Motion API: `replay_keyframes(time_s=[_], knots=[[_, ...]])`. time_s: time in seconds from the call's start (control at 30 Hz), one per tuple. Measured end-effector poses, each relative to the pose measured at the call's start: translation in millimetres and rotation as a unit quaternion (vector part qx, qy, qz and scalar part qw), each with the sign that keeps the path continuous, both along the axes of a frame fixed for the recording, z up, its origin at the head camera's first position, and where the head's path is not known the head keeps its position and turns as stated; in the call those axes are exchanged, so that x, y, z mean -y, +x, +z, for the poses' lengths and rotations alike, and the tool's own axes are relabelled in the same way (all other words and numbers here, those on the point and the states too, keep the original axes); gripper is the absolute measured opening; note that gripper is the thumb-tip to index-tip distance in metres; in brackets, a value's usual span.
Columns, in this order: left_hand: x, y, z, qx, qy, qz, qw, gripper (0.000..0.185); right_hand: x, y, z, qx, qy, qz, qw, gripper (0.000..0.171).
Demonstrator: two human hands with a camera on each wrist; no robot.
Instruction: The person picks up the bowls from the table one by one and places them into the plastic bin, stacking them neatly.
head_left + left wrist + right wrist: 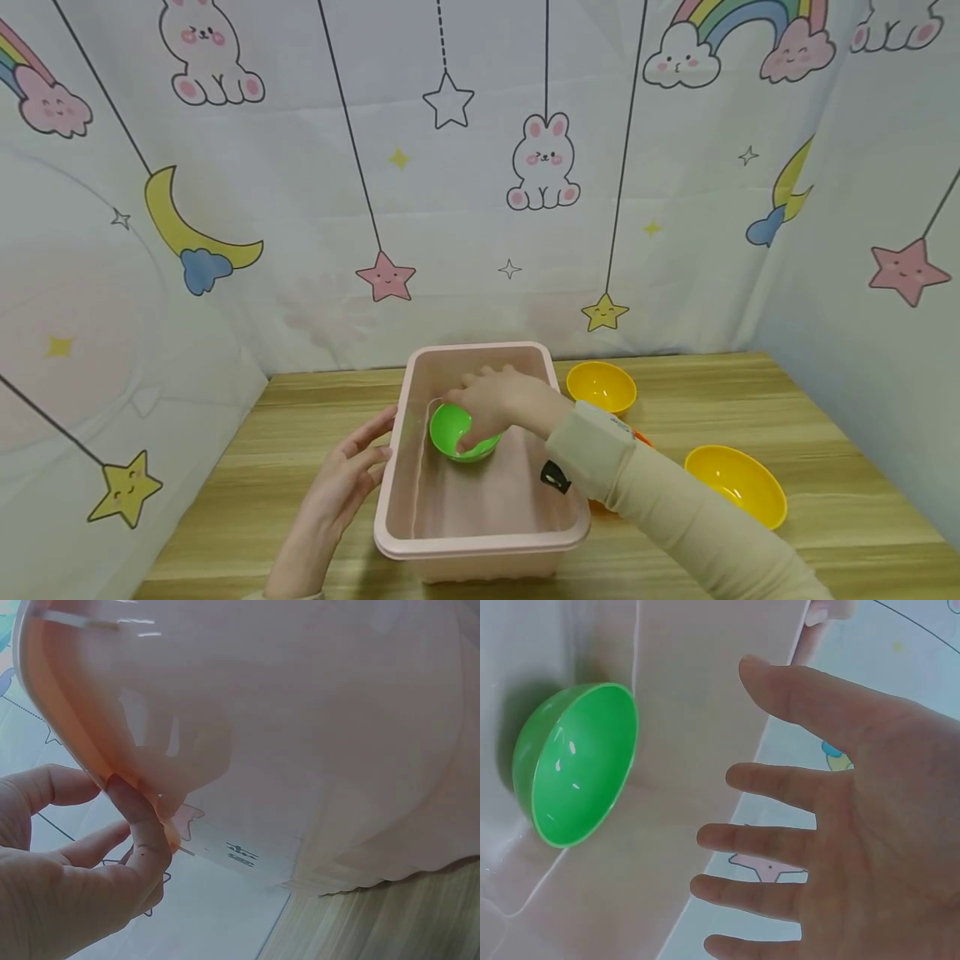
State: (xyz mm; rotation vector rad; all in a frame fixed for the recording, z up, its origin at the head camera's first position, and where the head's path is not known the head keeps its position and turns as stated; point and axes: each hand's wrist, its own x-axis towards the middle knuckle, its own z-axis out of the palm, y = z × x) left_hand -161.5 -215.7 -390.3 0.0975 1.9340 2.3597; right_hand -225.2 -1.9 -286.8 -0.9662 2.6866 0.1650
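Note:
A pink plastic bin (480,546) stands on the wood-grain table, and a green bowl (450,429) sits inside it. My right hand (491,408) reaches over the bin's right side and hovers above the bowl, partly covering it in the head view. The right wrist view shows that hand (870,817) with fingers spread, apart from the green bowl (585,769). At the bin's left edge, my left hand (341,479) holds the lip by the fingertips. In the left wrist view, bent fingers (142,832) tuck under the lip, with the thumb at its edge.
Two yellow bowls, one behind (600,389) and one nearer (738,483), stand right of the bin. Something orange (642,437) shows partly behind my right sleeve. A printed cloth (465,208) with rabbits and stars hangs behind and around the table (255,492).

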Motion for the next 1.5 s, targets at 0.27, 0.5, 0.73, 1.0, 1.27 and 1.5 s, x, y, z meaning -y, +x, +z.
replay_keyframes(time_s=[0.27, 0.5, 0.73, 1.0, 1.27, 1.5], knots=[[-0.6, 0.0, 0.5, 0.0, -0.001, -0.005, 1.0, 0.061, -14.8, 4.0, 7.9, -0.043, 0.011, 0.001, 0.999, 0.067], [-0.7, 0.1, 0.8, 0.001, 0.001, 0.001, 1.0, 0.061, -24.0, 6.8, 8.6, -0.055, -0.001, 0.009, 0.998, 0.067], [0.3, 0.0, 0.3, 0.0, 0.0, -0.001, 1.0, 0.062, -31.5, 7.9, 4.1, -0.077, -0.016, 0.021, 0.997, 0.064], [1.5, 0.1, 0.3, -0.001, -0.005, -0.007, 1.0, 0.061, -40.5, 13.5, 3.0, -0.115, -0.053, 0.034, 0.991, 0.061], [0.5, 0.7, 0.1, 0.002, -0.004, -0.001, 1.0, 0.06, -53.4, 20.0, 0.9, -0.146, -0.104, 0.051, 0.982, 0.054], [0.9, 0.5, 0.0, 0.001, -0.005, -0.002, 1.0, 0.06, -62.3, 19.8, -2.7, -0.198, -0.141, 0.072, 0.967, 0.043]])
